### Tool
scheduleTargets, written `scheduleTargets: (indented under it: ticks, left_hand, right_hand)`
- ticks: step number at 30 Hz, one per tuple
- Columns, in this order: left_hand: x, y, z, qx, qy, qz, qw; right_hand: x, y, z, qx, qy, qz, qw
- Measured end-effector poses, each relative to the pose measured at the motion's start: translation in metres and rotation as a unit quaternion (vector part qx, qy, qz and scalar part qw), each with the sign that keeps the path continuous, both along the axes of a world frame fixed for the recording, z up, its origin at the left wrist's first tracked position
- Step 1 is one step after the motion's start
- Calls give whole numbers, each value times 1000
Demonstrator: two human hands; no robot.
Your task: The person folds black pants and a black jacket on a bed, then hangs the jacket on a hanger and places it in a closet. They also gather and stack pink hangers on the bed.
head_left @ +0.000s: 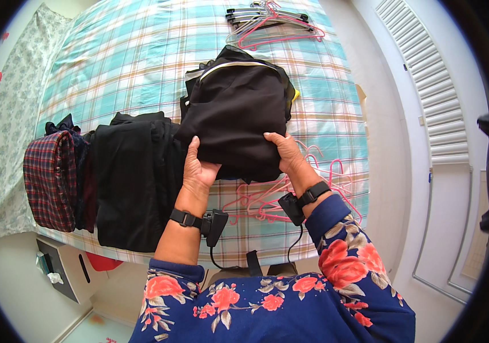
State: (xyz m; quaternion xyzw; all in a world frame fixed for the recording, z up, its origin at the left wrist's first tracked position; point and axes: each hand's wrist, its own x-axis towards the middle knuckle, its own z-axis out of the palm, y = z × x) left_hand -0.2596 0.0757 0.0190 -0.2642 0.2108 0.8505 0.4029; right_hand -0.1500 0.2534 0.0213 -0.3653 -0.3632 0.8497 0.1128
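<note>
A folded black garment (240, 107) with a white-edged top lies on a stack of dark clothes on the bed. My left hand (200, 167) holds its near left corner, thumb on top and fingers partly hidden beneath. At the near right edge, my right hand (285, 152) grips the same garment, its thumb on the cloth. Left of it are folded black clothes (128, 184), touching the stack, and beyond them a folded red-and-navy plaid garment (50, 182). Pink hangers (266, 199) lie beneath and beside my right wrist.
More hangers (270, 25), black, grey and pink, lie on the far part of the plaid bedsheet (128, 60). A floral pillow or cloth (17, 115) borders the left side. A nightstand (70, 266) stands at the lower left, and a white radiator (433, 85) is on the right wall.
</note>
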Motion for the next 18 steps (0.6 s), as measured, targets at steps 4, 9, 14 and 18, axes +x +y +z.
scheduleTargets:
  ticks: [4,9,14,18]
  left_hand:
    - [-4,9,6,-112,-63,-18,992]
    - [2,21,1,-132,14,0,991]
    - [39,56,47,-29,25,-61,997]
    - [73,98,91,135,-3,-102,985]
  right_hand:
    - [4,9,7,1,7,17,1000]
    - [1,24,33,25,70,26,997]
    - [22,64,116,123,76,-32,989]
    - [32,76,221,357,44,-20,933]
